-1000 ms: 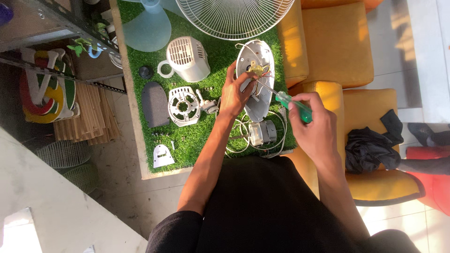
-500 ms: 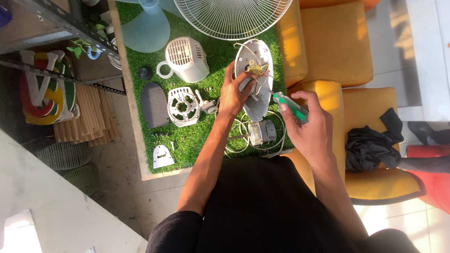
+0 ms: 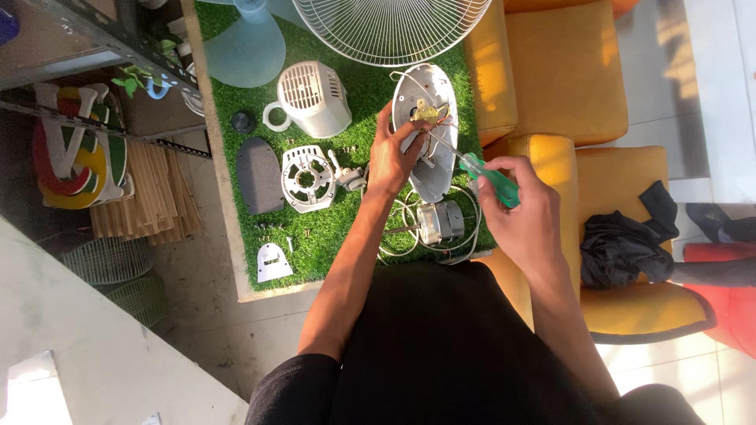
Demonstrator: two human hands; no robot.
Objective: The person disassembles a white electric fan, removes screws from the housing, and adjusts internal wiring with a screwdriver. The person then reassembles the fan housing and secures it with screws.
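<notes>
My left hand (image 3: 391, 157) grips the left edge of a white oval fan housing (image 3: 429, 169) lying on the green turf mat, with wires and a brass part showing inside it. My right hand (image 3: 516, 208) holds a green-handled screwdriver (image 3: 488, 177), its shaft angled up-left with the tip inside the housing near the brass part. Just below the housing lies the fan motor (image 3: 441, 222) with looped white cable around it.
On the green turf mat (image 3: 346, 236): a white motor cover (image 3: 313, 98), a round white bracket (image 3: 307, 179), a dark grey oval cover (image 3: 260, 175), a small white plate (image 3: 273, 262), a wire fan guard (image 3: 390, 27), a translucent fan blade (image 3: 244, 47). Yellow armchairs (image 3: 567, 71) stand at right with dark cloth (image 3: 622, 248).
My right hand has shifted slightly with the screwdriver, its tip staying in the housing. My left hand keeps its hold on the housing.
</notes>
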